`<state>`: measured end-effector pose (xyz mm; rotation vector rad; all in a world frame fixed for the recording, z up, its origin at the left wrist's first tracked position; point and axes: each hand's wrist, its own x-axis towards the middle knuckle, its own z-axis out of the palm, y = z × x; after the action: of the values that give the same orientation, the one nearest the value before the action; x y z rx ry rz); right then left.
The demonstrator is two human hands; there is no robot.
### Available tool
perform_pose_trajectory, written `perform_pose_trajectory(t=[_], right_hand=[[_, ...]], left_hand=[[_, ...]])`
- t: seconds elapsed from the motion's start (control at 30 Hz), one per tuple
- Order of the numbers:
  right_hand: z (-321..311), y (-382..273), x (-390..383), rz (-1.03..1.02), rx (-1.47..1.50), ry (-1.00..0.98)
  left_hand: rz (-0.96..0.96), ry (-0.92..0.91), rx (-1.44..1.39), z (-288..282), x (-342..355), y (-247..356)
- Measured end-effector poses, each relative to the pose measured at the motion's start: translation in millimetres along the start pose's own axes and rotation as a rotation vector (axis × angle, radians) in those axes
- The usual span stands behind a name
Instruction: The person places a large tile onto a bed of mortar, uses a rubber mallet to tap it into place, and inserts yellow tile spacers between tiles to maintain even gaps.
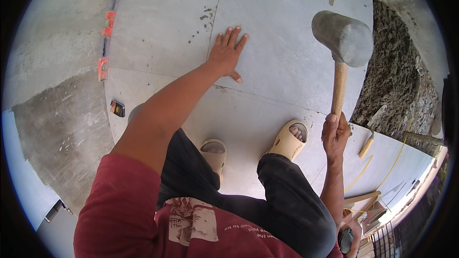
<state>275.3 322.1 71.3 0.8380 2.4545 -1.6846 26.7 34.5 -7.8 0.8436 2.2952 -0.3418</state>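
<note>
Biggest first: the floor is large pale grey tiles (277,24) with thin seams, and they look stiff, slick and probably heavy. I'd guess the edges and corners are the fragile bits, so support those broadly if you ever lift a tile. Off to the right there's a rough dark patch of bedding (394,57). What looks like a spirit level (109,24) lies at the far left, its long axis running away from the person.

Then the mallet (340,40), which is up in the air over the tiles on the right side. Fat dark head, so I'd expect it to be top-heavy, with some give if that's rubber. Wooden handle is stiff and the obvious place to grab, low down for swing. Handle points away from the person, head at the far end; the head's own axis lies crosswise, pale face toward the right.

Both hands are busy: the right hand (336,134) is wrapped around the lower handle, the left hand (227,57) is spread flat on a tile beside a seam, gripping nothing.

Smallest stuff: a trowel (366,146) and a little dark pack (117,108).
</note>
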Motion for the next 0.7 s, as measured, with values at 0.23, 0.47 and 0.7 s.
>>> perform_pose_trajectory(t=[0.23,0.47,0.7], right_hand=[[21,96,-44,-0.059,-0.326,-0.056],[27,13,-19,-0.175,0.064,0.081],[13,54,11,-0.026,-0.314,-0.063]], left_hand=[[0.027,0.011,-0.039,-5,8,9],[0.018,0.008,-0.054,-2,-1,1],[0.057,0.024,0.034,-9,14,-4]])
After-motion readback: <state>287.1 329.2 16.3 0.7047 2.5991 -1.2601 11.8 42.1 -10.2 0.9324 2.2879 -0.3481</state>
